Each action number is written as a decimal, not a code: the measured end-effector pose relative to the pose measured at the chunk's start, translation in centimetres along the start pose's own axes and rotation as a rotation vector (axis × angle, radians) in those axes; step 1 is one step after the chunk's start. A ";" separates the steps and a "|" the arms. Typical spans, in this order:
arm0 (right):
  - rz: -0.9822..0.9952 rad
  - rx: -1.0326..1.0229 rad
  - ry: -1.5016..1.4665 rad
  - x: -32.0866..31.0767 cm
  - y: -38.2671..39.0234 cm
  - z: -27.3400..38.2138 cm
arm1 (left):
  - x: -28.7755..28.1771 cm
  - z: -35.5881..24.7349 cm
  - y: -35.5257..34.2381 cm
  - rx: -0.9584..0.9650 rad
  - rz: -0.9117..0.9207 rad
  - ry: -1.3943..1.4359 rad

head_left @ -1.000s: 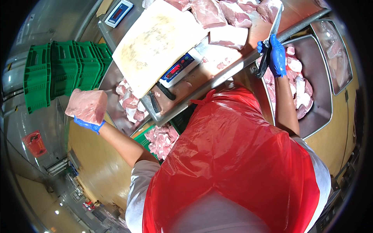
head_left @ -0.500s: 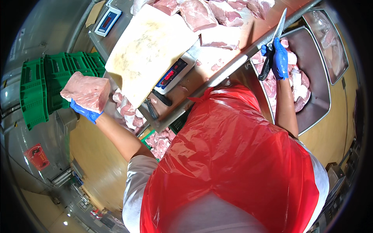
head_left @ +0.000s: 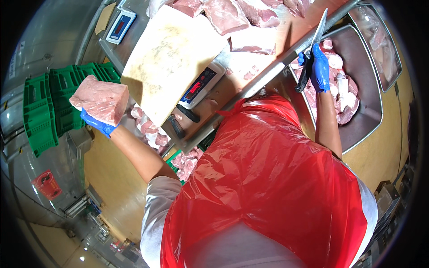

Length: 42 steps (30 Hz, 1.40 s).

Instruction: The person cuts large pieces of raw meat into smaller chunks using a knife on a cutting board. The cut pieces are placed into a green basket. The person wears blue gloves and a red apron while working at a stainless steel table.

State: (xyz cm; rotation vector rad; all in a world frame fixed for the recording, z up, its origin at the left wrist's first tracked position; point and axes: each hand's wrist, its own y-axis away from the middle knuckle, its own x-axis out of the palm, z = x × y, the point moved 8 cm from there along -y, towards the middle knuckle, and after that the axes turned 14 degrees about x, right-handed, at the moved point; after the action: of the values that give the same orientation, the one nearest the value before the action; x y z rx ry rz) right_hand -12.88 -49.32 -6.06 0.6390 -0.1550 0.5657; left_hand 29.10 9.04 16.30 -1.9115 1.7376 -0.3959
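A thick block of raw pink meat (head_left: 100, 99) rests on my gloved left hand (head_left: 99, 124), held up at the left beside green crates. The glove's fingers are mostly hidden under the meat. At the right, my gloved right hand (head_left: 319, 67) is closed on a knife (head_left: 318, 31), its blade pointing up and away and its black handle slanting down below the fingers. This hand is over the near edge of a metal tub (head_left: 368, 96) with cut meat pieces (head_left: 342, 91) in it.
A pale cutting board (head_left: 172, 58) lies tilted across a scale (head_left: 203, 85) with a lit display. Two black handles (head_left: 182, 120) lie by it. Large meat cuts (head_left: 225, 18) fill the far counter. Green crates (head_left: 62, 91) stand left; another scale (head_left: 120, 27) is behind.
Both hands stay nearly still, the meat and the knife still held. The view has shifted slightly, and the meat block sits a little higher in it.
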 end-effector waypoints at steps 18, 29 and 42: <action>0.091 0.038 0.088 4.4 0.9 -0.2 | -2.0 -4.4 2.8 -0.169 -0.192 -0.031; 0.185 0.004 0.386 9.8 1.9 -2.8 | -5.6 -5.3 3.8 0.003 -0.124 -0.290; 0.173 0.029 0.391 9.6 0.4 -3.1 | 3.1 -1.3 0.6 -0.154 0.250 -0.055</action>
State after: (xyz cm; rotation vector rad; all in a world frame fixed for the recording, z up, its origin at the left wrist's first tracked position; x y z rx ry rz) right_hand -5.20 -42.85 -5.40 0.5346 0.1670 0.8503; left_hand 28.35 5.77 16.65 -1.7574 1.9891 -0.1188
